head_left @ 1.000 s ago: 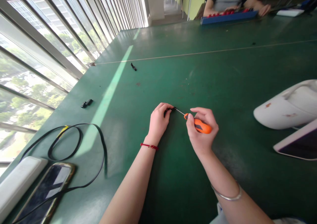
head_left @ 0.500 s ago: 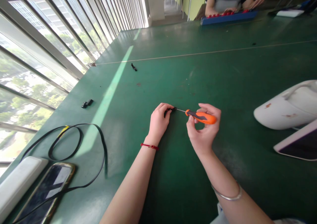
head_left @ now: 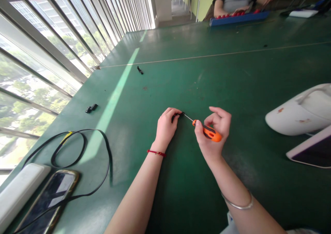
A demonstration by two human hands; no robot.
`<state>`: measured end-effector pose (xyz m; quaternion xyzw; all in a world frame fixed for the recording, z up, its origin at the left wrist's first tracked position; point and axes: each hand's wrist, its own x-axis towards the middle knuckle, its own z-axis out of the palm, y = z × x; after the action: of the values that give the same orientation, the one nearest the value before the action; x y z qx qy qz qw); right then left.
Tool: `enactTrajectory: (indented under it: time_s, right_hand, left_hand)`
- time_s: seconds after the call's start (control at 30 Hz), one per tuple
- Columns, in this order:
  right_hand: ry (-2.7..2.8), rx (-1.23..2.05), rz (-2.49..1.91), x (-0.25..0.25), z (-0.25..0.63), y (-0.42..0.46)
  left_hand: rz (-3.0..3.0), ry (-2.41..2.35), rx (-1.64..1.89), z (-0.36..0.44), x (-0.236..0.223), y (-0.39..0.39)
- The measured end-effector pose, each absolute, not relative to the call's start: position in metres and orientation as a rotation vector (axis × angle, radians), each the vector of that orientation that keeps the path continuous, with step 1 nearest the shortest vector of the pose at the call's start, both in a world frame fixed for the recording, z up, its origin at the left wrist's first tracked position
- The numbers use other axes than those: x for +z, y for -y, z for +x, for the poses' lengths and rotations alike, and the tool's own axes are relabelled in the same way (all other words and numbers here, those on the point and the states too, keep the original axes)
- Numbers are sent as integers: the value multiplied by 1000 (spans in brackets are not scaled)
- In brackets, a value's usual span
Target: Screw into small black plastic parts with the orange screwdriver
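My left hand [head_left: 166,125] pinches a small black piece [head_left: 178,115] just above or on the green tabletop; the fingers cover much of it, so its kind is unclear. An orange and black screwdriver [head_left: 211,133] is held by my right hand [head_left: 214,134], the thumb along its handle and the index finger raised. Its thin metal shaft points left, and the tip meets the end of the black piece. The handle slopes down toward me on the right.
Small black parts [head_left: 91,108] and another black part [head_left: 140,70] lie on the left. A black cable [head_left: 110,151], a phone [head_left: 49,196] and a white bar [head_left: 23,192] are at near left. White objects [head_left: 297,113] stand right. Across the table, a person sits behind a blue tray [head_left: 239,19].
The screwdriver's handle has swung down toward me while its tip stays at the black piece. My right thumb has shifted onto the handle. My left hand is still.
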<state>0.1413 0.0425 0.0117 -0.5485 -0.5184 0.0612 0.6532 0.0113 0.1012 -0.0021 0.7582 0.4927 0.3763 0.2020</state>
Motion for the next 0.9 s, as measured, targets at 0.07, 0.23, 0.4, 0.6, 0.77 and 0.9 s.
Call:
enactTrajectory:
  time_s: [0.07, 0.23, 0.4, 0.6, 0.77, 0.9]
  right_hand:
    - [1219, 131, -1329, 11, 141, -41]
    - [1163, 119, -1260, 7, 141, -42]
    - [1165, 126, -1333, 9, 142, -42]
    - [1176, 127, -1264, 6, 141, -43]
    - [1168, 130, -1322, 6, 143, -42]
    - [1163, 197, -1341, 9, 141, -42]
  left_hand:
    - [2118, -1377, 1051, 11, -2, -101]
    - [2122, -1371, 1060, 11, -2, -101]
    - [2115, -1371, 1063, 11, -2, -100]
    - [2112, -1368, 1062, 11, -2, -101]
    - [2109, -1365, 1069, 11, -2, -101]
    - [2115, -1373, 1065, 11, -2, -101]
